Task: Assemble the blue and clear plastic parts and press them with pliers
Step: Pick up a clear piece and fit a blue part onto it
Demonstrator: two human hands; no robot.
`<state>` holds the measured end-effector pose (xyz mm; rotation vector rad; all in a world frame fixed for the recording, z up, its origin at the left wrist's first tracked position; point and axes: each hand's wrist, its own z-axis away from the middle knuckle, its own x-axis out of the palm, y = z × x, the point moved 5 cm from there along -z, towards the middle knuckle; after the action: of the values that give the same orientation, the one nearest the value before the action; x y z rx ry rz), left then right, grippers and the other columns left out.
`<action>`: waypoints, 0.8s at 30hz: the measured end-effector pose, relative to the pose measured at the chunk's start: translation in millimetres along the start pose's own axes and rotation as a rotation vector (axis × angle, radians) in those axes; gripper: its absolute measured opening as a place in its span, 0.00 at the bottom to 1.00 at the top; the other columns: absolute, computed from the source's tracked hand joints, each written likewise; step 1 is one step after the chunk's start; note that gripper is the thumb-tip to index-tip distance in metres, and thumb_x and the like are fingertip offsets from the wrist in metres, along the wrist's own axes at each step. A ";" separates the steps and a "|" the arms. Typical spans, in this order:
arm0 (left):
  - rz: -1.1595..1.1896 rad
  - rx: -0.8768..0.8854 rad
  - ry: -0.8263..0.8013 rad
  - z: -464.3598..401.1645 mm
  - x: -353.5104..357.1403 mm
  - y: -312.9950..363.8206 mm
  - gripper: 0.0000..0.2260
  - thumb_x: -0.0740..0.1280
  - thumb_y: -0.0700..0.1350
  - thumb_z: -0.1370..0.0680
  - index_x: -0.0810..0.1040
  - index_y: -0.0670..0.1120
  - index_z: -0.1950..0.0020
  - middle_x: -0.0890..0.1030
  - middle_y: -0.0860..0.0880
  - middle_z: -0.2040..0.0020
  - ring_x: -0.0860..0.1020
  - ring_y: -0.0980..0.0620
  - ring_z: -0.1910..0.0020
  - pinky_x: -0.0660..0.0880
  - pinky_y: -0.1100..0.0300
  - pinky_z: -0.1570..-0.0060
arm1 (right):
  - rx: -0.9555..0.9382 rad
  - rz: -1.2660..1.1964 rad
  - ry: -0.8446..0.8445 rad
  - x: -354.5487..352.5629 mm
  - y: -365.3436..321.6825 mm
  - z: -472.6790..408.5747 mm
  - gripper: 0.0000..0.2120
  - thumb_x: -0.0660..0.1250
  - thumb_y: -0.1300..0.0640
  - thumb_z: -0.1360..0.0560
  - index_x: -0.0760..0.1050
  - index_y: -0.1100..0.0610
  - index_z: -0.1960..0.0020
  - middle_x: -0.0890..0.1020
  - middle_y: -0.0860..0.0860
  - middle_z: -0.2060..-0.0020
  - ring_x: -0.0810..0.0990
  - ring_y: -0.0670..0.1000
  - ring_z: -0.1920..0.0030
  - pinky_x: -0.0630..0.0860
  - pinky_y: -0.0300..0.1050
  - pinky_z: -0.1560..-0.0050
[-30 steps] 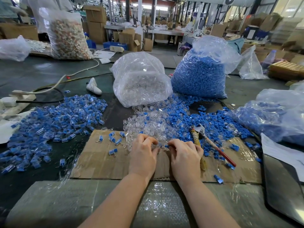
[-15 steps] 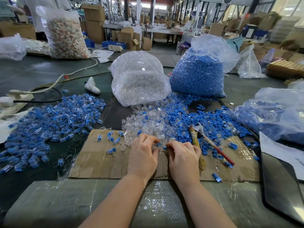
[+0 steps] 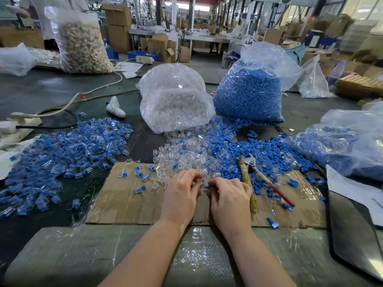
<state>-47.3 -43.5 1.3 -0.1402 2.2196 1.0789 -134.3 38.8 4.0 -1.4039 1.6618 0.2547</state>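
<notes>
Clear bag: clear parts. Second bag: blue parts. Pliers lay on cardboard, jaws pointing away. Left hand and right hand pinched small parts together.

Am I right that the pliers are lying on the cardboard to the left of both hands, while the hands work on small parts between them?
Not quite: the head view shows the pliers lying to the right of both hands, beside the right hand, not on the left. The rest stands: they rest on the cardboard, and the left hand and right hand work on small parts between their fingertips.
</notes>
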 end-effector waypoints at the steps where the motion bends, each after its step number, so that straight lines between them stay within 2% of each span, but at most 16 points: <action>1: 0.038 -0.003 0.007 0.3 -1.6 0.8 0.07 0.67 0.40 0.24 0.79 0.47 0.47 0.78 0.53 0.52 0.75 0.56 0.54 0.72 0.66 0.50 | -0.006 -0.002 -0.007 0.4 -0.3 0.4 0.06 0.72 0.63 0.33 0.79 0.54 0.59 0.81 0.46 0.66 0.77 0.54 0.62 0.61 0.48 0.51; 5: 0.120 0.023 -0.005 0.6 -4.4 4.6 0.09 0.68 0.37 0.25 0.82 0.44 0.46 0.78 0.52 0.54 0.74 0.63 0.58 0.69 0.76 0.52 | -0.034 -0.032 0.008 -1.8 -3.3 0.6 0.03 0.67 0.59 0.32 0.79 0.54 0.59 0.81 0.46 0.66 0.77 0.53 0.62 0.66 0.49 0.53; 8: 0.154 0.019 -0.058 1.6 -2.5 5.1 0.13 0.70 0.36 0.27 0.80 0.44 0.43 0.78 0.52 0.51 0.77 0.58 0.56 0.76 0.66 0.50 | -0.020 -0.067 0.039 -5.2 -2.0 -0.2 0.04 0.69 0.60 0.33 0.80 0.55 0.59 0.82 0.47 0.66 0.78 0.53 0.63 0.69 0.50 0.54; 10: 0.163 0.011 -0.068 1.8 -2.1 4.3 0.15 0.71 0.37 0.28 0.79 0.44 0.41 0.77 0.53 0.52 0.78 0.58 0.56 0.76 0.64 0.49 | -0.024 -0.086 0.029 -5.3 -1.8 -0.1 0.05 0.71 0.62 0.33 0.80 0.56 0.57 0.82 0.47 0.64 0.78 0.53 0.62 0.68 0.50 0.55; 14: 0.174 -0.034 -0.040 1.5 -2.5 -0.1 0.16 0.68 0.38 0.25 0.77 0.45 0.38 0.80 0.52 0.49 0.76 0.59 0.52 0.69 0.76 0.48 | -0.045 -0.116 0.007 -5.2 -3.2 -0.3 0.05 0.71 0.60 0.32 0.81 0.55 0.55 0.83 0.47 0.62 0.78 0.53 0.60 0.68 0.48 0.55; 16: 0.205 -0.095 -0.036 1.9 -2.0 -3.8 0.15 0.67 0.39 0.24 0.77 0.45 0.37 0.81 0.52 0.48 0.77 0.59 0.51 0.67 0.79 0.50 | -0.033 -0.143 0.022 -5.9 -1.6 -0.6 0.05 0.69 0.59 0.30 0.81 0.56 0.55 0.83 0.47 0.62 0.78 0.53 0.60 0.69 0.49 0.55; 20: 0.322 -0.225 -0.033 3.1 -1.3 -10.7 0.12 0.68 0.39 0.24 0.79 0.47 0.41 0.83 0.53 0.56 0.80 0.60 0.57 0.75 0.70 0.51 | 0.008 -0.205 0.036 -6.3 1.5 -0.8 0.05 0.71 0.62 0.28 0.81 0.56 0.53 0.83 0.48 0.63 0.77 0.54 0.60 0.69 0.50 0.53; 24: 0.389 -0.269 -0.035 3.2 -0.8 -13.0 0.10 0.69 0.39 0.25 0.76 0.54 0.54 0.83 0.52 0.60 0.81 0.59 0.59 0.78 0.66 0.55 | 0.026 -0.227 0.037 -7.9 3.8 -1.3 0.05 0.71 0.62 0.28 0.81 0.55 0.53 0.82 0.48 0.63 0.77 0.52 0.60 0.69 0.48 0.52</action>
<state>-40.4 -49.9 -8.3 0.2042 2.1100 1.5749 -138.8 44.5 9.0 -1.5707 1.5136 0.0777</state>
